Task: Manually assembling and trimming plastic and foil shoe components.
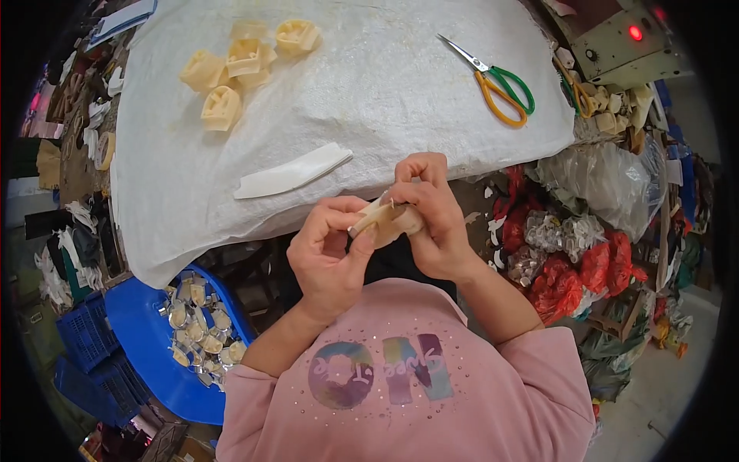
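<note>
1. While the left hand pinches one side of a cream piece, the right hand grips its other side, by the near edge of the white-covered table.
2. White strips lie at the table's near side, left of centre.
3. Cream cups cluster far left; scissors lie far right.
4. A blue basin of small parts stands near left.

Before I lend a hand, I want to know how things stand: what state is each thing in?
Left hand: closed on the cream piece.
Right hand: closed on it too.
Cream piece: held up between both hands.
White sheet: wrinkled, hanging down at the near side.
Scissors: lying flat, blades apparently closed.
White strips: stacked, lying flat.
Loose cream parts: clustered.
Blue tub: partly filled with small parts.
Red light: lit.
</note>
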Motion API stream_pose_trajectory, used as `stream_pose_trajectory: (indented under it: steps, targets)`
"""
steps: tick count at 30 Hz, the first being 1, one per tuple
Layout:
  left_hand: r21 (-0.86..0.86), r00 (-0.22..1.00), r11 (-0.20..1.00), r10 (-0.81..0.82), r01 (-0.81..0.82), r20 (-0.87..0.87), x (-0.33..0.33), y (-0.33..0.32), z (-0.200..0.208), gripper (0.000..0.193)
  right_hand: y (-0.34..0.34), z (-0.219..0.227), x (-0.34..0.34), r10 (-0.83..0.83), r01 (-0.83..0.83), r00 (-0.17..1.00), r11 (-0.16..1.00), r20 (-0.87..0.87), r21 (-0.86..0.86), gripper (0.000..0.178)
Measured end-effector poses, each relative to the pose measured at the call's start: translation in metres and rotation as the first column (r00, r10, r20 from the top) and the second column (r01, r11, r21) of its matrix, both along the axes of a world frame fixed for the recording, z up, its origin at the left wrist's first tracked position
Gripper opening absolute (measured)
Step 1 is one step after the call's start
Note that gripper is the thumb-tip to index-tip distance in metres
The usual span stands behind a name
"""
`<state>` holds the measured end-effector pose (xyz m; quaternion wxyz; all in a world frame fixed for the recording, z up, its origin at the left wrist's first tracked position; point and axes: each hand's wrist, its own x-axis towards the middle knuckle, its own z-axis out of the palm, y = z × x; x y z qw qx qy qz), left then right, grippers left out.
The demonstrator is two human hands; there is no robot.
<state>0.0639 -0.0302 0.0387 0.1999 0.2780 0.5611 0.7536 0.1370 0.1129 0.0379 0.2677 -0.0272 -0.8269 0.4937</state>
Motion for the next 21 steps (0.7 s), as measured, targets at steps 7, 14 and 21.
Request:
stream_pose_trajectory:
  steps: [7, 14, 21]
  targets:
    - [-0.084, 0.991, 0.996, 0.004, 0.008, 0.137, -0.004, 0.000, 0.010, 0.013, 0.001, 0.004, -0.005, 0.095, -0.100, 0.995, 0.934, -0.031, -0.343, 0.018]
    - [0.020, 0.979, 0.993, -0.118, 0.116, 0.166, 0.005, 0.005, 0.009, 0.015, -0.004, 0.020, -0.001, -0.122, 0.123, 0.992, 0.966, -0.020, 0.229, 0.005]
    - [-0.089, 0.985, 0.995, -0.037, 0.053, 0.170, -0.005, -0.001, 0.007, 0.016, 0.003, 0.006, -0.001, 0.096, -0.069, 0.995, 0.829, 0.019, -0.554, 0.022]
